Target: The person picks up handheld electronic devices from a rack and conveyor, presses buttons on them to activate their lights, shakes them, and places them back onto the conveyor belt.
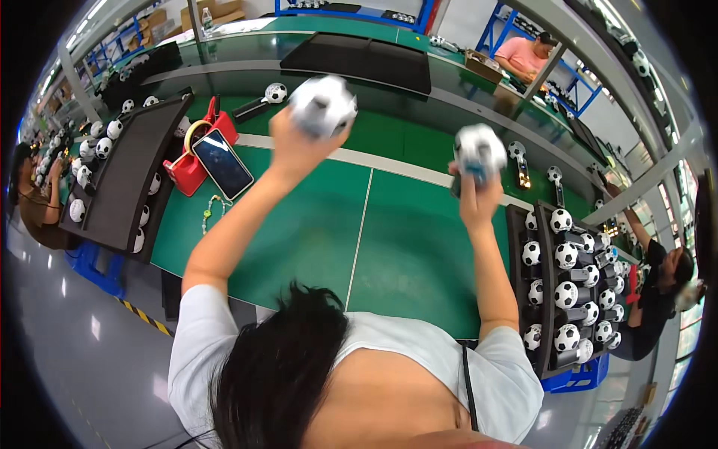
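My left hand (295,150) is raised over the far side of the green table, closed around a black-and-white soccer-ball-headed device (323,107). Motion blurs its ball, and any handle is hidden. Farther right, my right hand (479,200) grips a second soccer-ball-headed device (480,150) from below, also blurred; a dark part shows beside the fingers. Behind my left hand lies a similar ball-headed device (275,93) with a black handle. Beyond my right hand, another one (521,168) shows an exposed lit part on the green conveyor belt (404,142).
A phone (223,165) leans by a red holder (187,173), with a beaded string (209,213) nearby. Black trays (123,179) stand at left; a rack (547,292) of ball-headed devices stands at right. Co-workers sit left (37,202), right (658,288) and across (523,56).
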Motion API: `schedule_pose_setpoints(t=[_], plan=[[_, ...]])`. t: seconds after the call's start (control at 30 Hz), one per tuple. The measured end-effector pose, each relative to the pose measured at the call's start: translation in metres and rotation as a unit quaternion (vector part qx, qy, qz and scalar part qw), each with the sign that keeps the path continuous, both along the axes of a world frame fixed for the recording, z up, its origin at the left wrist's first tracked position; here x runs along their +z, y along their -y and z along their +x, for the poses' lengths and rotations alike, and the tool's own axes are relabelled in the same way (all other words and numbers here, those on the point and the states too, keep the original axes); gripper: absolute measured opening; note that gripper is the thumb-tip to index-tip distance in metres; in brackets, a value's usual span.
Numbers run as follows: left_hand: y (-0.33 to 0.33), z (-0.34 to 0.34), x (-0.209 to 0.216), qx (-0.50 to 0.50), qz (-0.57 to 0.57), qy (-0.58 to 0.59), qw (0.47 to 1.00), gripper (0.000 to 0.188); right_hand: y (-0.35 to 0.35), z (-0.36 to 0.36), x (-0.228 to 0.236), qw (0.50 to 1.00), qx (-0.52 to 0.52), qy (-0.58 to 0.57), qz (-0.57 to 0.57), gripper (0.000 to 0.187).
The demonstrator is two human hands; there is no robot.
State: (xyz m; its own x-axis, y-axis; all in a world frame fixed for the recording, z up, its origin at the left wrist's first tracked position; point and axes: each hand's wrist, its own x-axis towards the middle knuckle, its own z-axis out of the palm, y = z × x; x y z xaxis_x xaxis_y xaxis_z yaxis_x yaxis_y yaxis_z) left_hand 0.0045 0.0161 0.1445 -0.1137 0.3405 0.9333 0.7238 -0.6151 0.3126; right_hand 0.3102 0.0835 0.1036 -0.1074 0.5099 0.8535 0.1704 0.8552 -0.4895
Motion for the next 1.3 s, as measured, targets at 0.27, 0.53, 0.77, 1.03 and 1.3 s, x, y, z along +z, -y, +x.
schedule_pose_setpoints(t=[0.27,0.53,0.77,1.03,1.3], plan=[[-0.216,0.041,-0.099,0.026,-0.373,0.079,0.924,0.068,-0.189,-0.048,-0.062,0.879,0.070,-0.027,-0.471,0.040],[-0.207,0.008,-0.098,0.003,-0.162,0.023,0.986,0.035,-0.167,-0.080,-0.057,0.953,-0.197,0.220,0.062,0.028],[-0.195,-0.162,-0.127,0.367,-0.399,-0.029,0.840,0.043,-0.109,-0.198,-0.054,0.900,-0.059,0.414,-0.120,0.049],[-0.181,-0.181,-0.169,0.495,-0.386,-0.030,0.777,0.057,-0.128,-0.266,-0.062,0.809,-0.105,0.529,-0.234,0.063],[-0.146,-0.139,-0.151,0.368,-0.195,0.012,0.909,0.046,-0.143,-0.270,-0.087,0.848,-0.104,0.279,-0.438,0.043]])
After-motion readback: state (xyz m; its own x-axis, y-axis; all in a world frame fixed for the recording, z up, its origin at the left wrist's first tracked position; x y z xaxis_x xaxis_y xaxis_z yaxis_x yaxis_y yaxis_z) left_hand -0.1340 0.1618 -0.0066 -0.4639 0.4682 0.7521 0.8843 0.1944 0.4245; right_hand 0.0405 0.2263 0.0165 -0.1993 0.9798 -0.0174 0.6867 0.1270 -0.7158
